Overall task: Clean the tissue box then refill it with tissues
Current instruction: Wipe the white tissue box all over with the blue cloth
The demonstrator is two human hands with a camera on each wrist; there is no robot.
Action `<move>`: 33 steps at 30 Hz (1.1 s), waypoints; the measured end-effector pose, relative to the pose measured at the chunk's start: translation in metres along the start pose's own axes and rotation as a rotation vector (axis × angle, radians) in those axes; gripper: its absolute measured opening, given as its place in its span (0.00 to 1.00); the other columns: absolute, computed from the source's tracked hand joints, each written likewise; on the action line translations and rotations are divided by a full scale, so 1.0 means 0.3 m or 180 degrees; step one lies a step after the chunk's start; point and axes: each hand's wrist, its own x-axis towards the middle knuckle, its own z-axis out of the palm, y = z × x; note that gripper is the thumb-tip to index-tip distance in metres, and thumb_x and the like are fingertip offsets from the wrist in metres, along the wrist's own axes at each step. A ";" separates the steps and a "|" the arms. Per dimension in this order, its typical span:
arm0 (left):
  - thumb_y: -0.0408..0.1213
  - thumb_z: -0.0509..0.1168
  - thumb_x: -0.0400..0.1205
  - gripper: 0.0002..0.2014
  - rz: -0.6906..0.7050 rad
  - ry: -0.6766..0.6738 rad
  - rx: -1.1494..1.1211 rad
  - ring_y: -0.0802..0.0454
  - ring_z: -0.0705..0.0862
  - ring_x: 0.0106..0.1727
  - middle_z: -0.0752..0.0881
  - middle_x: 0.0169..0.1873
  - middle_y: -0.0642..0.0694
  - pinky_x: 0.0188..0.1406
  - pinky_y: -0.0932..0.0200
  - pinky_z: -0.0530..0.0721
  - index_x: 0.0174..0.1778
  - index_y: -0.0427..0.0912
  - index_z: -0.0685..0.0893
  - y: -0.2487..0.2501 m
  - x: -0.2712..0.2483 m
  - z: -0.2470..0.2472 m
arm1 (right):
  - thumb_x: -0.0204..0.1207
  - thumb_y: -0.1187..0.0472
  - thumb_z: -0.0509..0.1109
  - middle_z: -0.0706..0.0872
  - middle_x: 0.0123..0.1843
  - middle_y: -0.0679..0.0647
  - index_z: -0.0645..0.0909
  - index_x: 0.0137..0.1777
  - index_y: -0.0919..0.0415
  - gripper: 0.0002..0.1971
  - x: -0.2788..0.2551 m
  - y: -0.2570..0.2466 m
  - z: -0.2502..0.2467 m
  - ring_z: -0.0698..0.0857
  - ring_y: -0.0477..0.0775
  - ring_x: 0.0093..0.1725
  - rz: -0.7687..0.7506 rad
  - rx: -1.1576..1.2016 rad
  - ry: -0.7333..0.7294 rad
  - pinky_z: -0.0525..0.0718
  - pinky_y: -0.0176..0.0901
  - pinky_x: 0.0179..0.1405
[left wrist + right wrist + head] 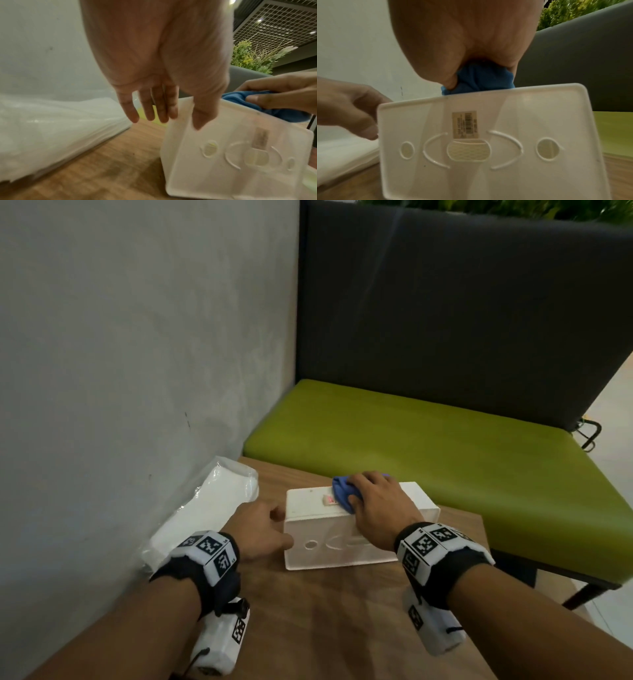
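The white tissue box (346,529) lies on its side near the counter's (325,628) far edge. The right hand (376,505) presses a bunched blue cloth (342,494) onto its upper face, fingers curled over it. The left hand (260,529), fingers fairly straight, seems to steady the box's left end. A wrapped tissue pack (205,515) lies along the counter's left edge.

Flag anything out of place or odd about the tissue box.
The tissue box lies tipped on its side, its dispensing face toward the person. A small sticker sits on the upward face, beside the blue cloth. No damage visible.
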 end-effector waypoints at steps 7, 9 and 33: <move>0.37 0.83 0.63 0.37 0.0101 -0.0088 -0.0624 0.51 0.85 0.55 0.84 0.56 0.53 0.58 0.54 0.84 0.65 0.54 0.70 0.016 0.030 0.003 | 0.74 0.55 0.52 0.83 0.61 0.58 0.77 0.58 0.55 0.17 0.000 -0.007 0.018 0.77 0.67 0.61 -0.0184 0.0108 -0.0002 0.77 0.60 0.60; 0.39 0.84 0.62 0.36 0.0091 -0.0136 -0.0501 0.52 0.84 0.53 0.84 0.56 0.52 0.52 0.56 0.83 0.64 0.51 0.74 -0.004 0.044 0.009 | 0.75 0.58 0.55 0.84 0.61 0.58 0.78 0.58 0.57 0.16 -0.007 -0.006 0.014 0.78 0.67 0.61 -0.0284 0.0156 0.0025 0.74 0.55 0.63; 0.38 0.83 0.60 0.36 0.0030 -0.0083 -0.0443 0.53 0.86 0.55 0.88 0.56 0.52 0.53 0.59 0.82 0.65 0.50 0.79 -0.020 0.061 0.044 | 0.69 0.57 0.55 0.83 0.60 0.61 0.82 0.58 0.59 0.21 0.044 -0.065 0.103 0.76 0.68 0.63 -0.0148 0.0152 0.0383 0.75 0.57 0.64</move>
